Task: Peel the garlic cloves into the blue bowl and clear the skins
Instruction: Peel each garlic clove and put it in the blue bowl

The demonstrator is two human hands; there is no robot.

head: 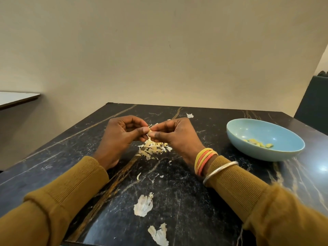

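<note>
My left hand [122,135] and my right hand [174,135] meet above the middle of the black marble table [186,201]. Together their fingertips pinch one small garlic clove [150,132], mostly hidden between thumbs and forefingers. Directly beneath the hands lies a heap of pale garlic skins [153,149]. The blue bowl [284,153] stands to the right of my right hand, with several peeled yellowish cloves [259,143] in its bottom.
Loose skins are scattered over the table: a large piece [143,205] near me, another [158,234] at the front edge, a small one [190,115] at the back. A dark chair [314,100] stands at the far right, a white tabletop [16,98] at the left.
</note>
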